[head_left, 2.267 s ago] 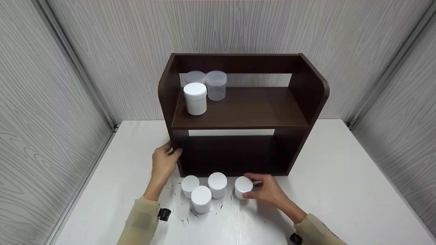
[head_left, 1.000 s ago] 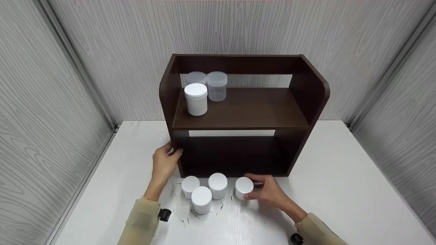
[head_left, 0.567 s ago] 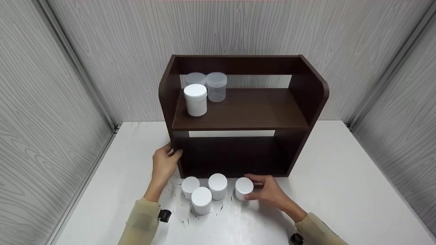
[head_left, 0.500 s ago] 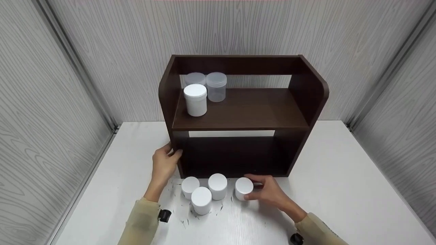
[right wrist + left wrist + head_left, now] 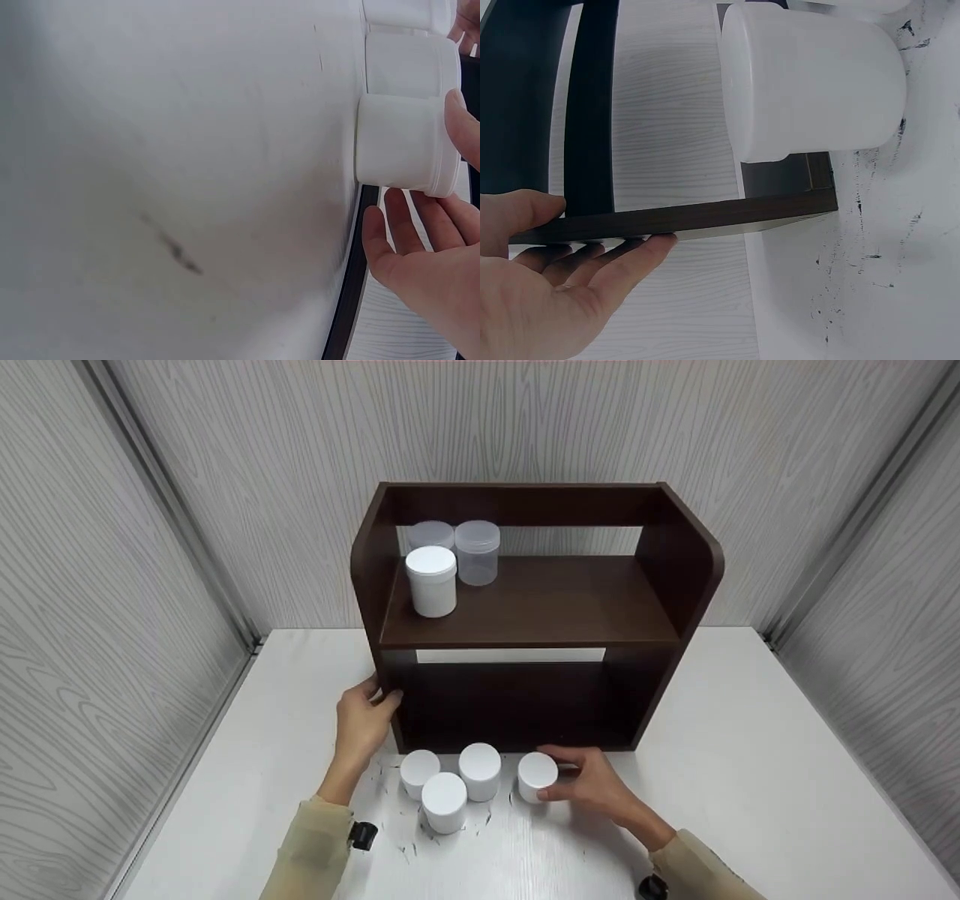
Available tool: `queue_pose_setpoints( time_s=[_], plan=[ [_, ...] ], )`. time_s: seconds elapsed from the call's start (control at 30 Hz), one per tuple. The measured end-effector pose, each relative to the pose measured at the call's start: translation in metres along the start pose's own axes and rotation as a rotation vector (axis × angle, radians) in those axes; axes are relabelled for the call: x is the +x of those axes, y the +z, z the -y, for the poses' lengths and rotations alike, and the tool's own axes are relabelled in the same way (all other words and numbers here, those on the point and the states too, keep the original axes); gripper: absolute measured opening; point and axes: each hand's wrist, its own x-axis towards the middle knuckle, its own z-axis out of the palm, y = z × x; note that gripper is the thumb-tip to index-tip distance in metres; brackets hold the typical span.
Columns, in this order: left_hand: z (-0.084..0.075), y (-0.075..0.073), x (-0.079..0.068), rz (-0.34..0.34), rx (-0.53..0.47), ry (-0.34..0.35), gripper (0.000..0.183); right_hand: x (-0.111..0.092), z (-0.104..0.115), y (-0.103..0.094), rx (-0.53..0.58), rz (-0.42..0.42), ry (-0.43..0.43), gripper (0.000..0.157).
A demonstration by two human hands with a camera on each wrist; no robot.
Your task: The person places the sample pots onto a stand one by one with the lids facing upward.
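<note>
My left hand (image 5: pixel 361 721) grips the left side panel of a dark brown two-tier shelf (image 5: pixel 570 600). In the left wrist view the thumb lies on one face of that panel (image 5: pixel 705 217) and the fingers on the other. My right hand (image 5: pixel 596 786) holds a small white lidded jar (image 5: pixel 537 771) between thumb and fingers, upright in front of the shelf's lower opening. The right wrist view shows the thumb at the lid of this jar (image 5: pixel 397 142) and the fingers around its far side. Left of it stand three white jars: one small (image 5: pixel 419 769), one at the front (image 5: pixel 444 799), one behind (image 5: pixel 480 769).
On the upper tier, at the left, a taller white jar (image 5: pixel 432 585) stands before two translucent jars, one behind it and another translucent jar (image 5: pixel 478 555) to the right. Dark scuffs mark the white table (image 5: pixel 750 780). Grey wood-grain walls (image 5: pixel 517 420) enclose the back and sides.
</note>
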Motion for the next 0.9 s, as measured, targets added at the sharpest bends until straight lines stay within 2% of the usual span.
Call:
queue_pose_setpoints(
  time_s=[0.2,0.43,0.9],
  plan=[
    [0.000,0.001,0.000,0.000,-0.010,-0.008,0.055,0.000,0.001,-0.001,0.024,0.002,0.014,0.070],
    [-0.001,0.000,0.000,-0.002,-0.010,0.013,0.054,0.000,0.004,-0.004,0.058,0.007,0.019,0.070],
    [-0.002,0.000,-0.002,-0.008,-0.019,0.023,0.051,-0.002,0.015,-0.010,0.045,-0.014,-0.002,0.070]
  ],
)
